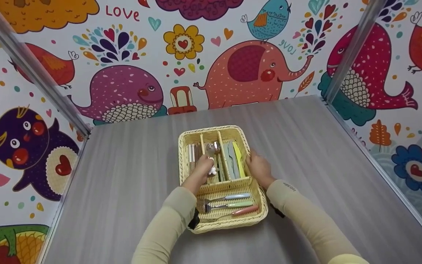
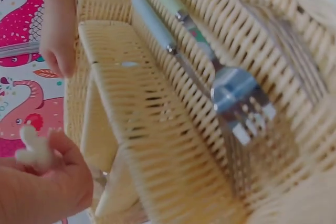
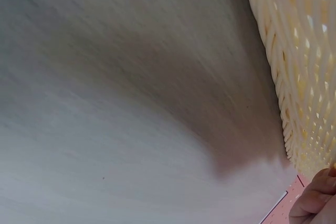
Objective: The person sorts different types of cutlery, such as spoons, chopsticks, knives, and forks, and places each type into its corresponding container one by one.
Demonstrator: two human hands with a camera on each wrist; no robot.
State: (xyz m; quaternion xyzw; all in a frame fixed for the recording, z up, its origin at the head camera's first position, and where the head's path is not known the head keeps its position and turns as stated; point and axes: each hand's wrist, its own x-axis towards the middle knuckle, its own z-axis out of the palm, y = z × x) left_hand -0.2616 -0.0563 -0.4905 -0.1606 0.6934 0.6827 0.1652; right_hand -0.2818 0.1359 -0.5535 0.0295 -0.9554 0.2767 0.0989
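Over the middle compartment of a woven cutlery basket [image 1: 262,190], my left hand [image 1: 200,171] pinches a small white animal-shaped piece [image 2: 35,149] between thumb and fingers. Whatever extends below that piece is hidden by the hand. Spoons [image 1: 213,146] lie in this same compartment. My right hand [image 1: 260,169] grips the basket's right rim beside the compartment with yellow [image 1: 239,157] and grey-green [image 1: 231,161] long pieces. Forks [image 2: 239,95] with blue and green handles lie in the front compartment, along with a red-handled utensil [image 1: 245,210].
Slim white and brown sticks [image 1: 192,152] fill the basket's left compartment. Beneath the basket is a grey wood-grain table [image 1: 130,176]. Walls with cartoon animals [image 1: 244,77] stand behind and at both sides, with metal posts [image 1: 354,51] at the corners.
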